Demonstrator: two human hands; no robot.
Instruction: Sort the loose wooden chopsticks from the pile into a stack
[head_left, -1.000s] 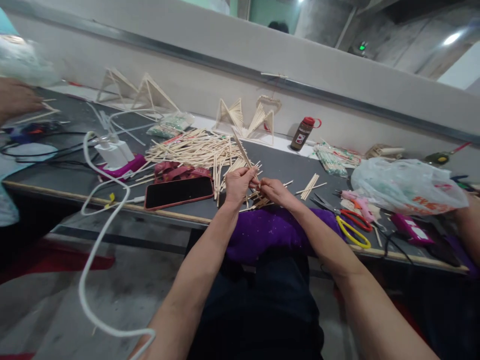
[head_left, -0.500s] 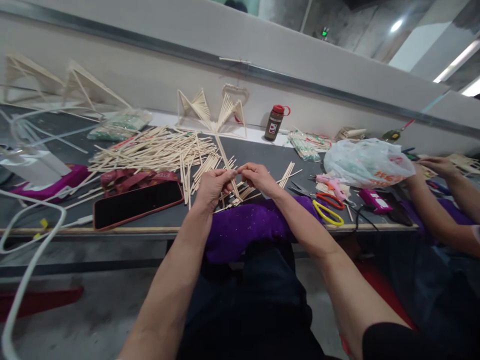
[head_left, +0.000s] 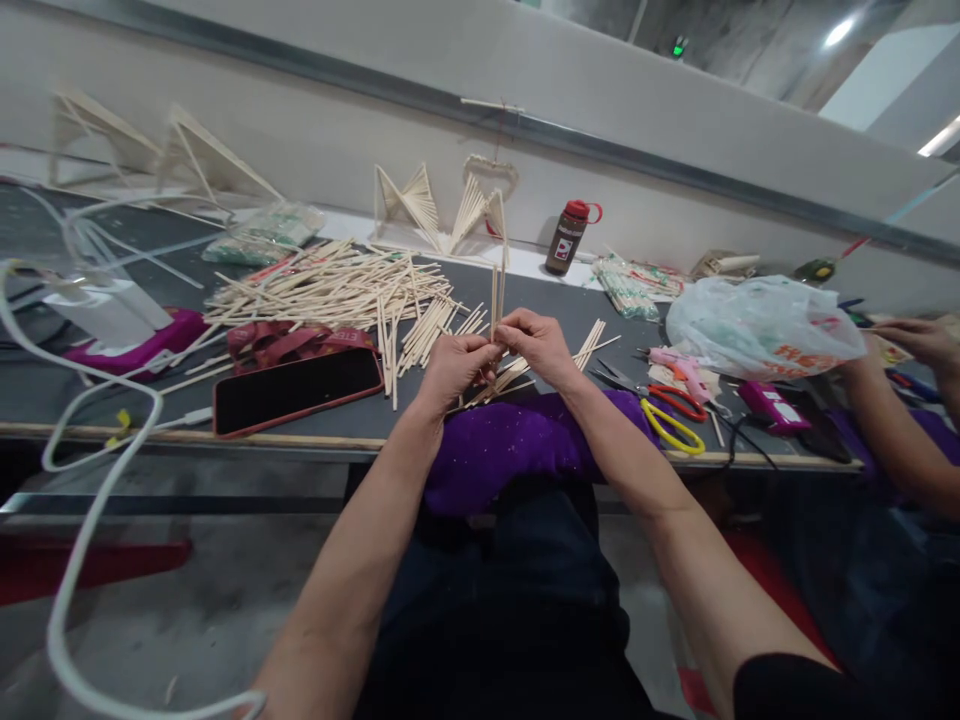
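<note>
A few thin wooden sticks (head_left: 498, 295) stand nearly upright between my hands. My left hand (head_left: 463, 365) is closed round their lower part, its fingertips pinched together. Against it, my right hand (head_left: 534, 340) pinches the same sticks from the other side. Just below my wrists a purple cloth (head_left: 502, 445) hangs over the table edge. Loose short sticks (head_left: 427, 335) lie to the left of my hands, and more sticks (head_left: 592, 345) lie to the right. The sticks' lower ends are hidden by my fingers.
A big stick pile (head_left: 337, 285) and a phone (head_left: 300, 390) lie left. Stick models (head_left: 412, 205) and a bottle (head_left: 570, 238) stand behind. Scissors (head_left: 671, 420), a pink glue gun (head_left: 679, 370) and a plastic bag (head_left: 761, 325) are right. Another person's arm (head_left: 889, 420) works at far right.
The sticks have turned from leaning toward the back to nearly upright. Both my hands have stayed close together on them. The view has shifted slightly left.
</note>
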